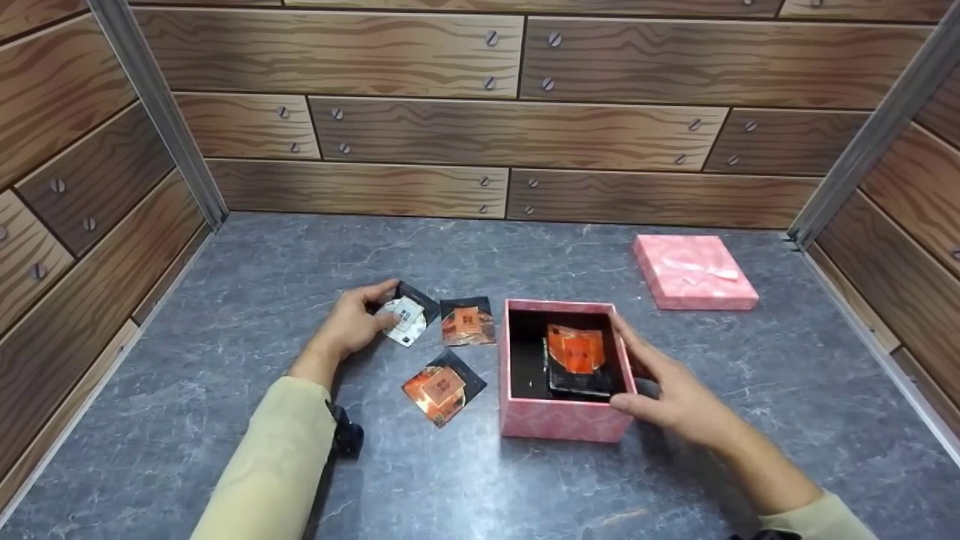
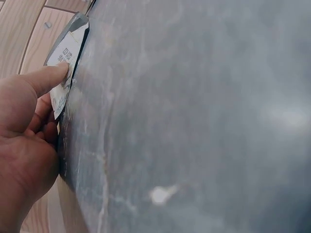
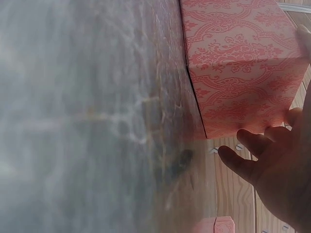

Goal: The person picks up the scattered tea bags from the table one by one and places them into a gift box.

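Note:
My left hand (image 1: pixel 350 324) pinches a small black sachet with a white label (image 1: pixel 406 318), just above or on the tabletop; the left wrist view shows the thumb pressed on the label (image 2: pixel 63 53). Beside it lie two black sachets with orange labels, one to its right (image 1: pixel 467 320) and one nearer me (image 1: pixel 444 388). An open pink patterned box (image 1: pixel 564 421) stands to their right, holding a stack of orange-and-black sachets (image 1: pixel 576 352) at its right side. My right hand (image 1: pixel 679 394) rests against the box's right wall, fingers fairly straight, thumb at the near corner.
A pink lid with a bow (image 1: pixel 697 271) lies at the back right of the grey marbled table (image 1: pixel 420 487). Wood-patterned walls (image 1: pixel 420 127) with metal corner posts enclose the table at the back and both sides.

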